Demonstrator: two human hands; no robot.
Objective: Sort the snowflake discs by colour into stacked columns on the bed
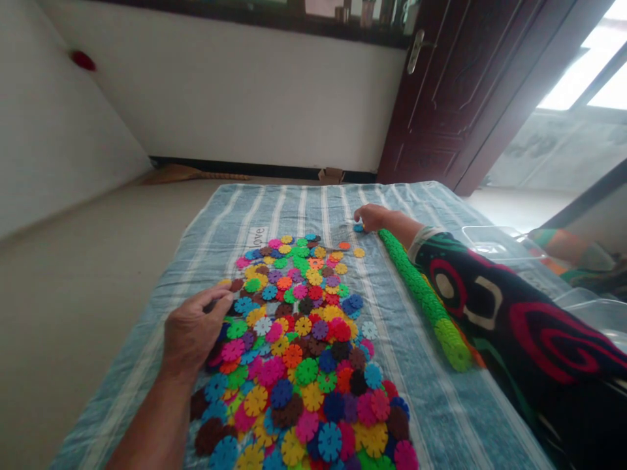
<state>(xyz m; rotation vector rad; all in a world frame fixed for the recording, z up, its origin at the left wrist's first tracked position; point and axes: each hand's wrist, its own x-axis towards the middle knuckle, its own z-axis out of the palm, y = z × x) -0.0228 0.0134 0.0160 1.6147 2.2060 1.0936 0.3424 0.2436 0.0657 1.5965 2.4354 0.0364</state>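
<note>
Bent fingers of my left hand (pixel 193 326) come together at the left edge of a heap of colourful plastic snowflake discs (pixel 307 370). A brown disc (pixel 236 284) lies right at its fingertips; whether something is pinched there is hidden. My right hand (pixel 373 217) reaches to the far side of the bed-like surface, its fingers closed down on a blue disc (pixel 358 228). Under my right forearm runs a long rod of stacked green discs (pixel 414 281), lighter green at its near end. Yellow and orange pieces beside the rod are partly covered by my sleeve.
Striped blue cloth (pixel 298 202) covers the surface. Clear plastic containers (pixel 499 243) stand at the right, near a blurred orange and green shape. Beyond are a white wall (pixel 264 98), a dark red door (pixel 450 91) and a wooden-looking object (pixel 181 173) on the floor.
</note>
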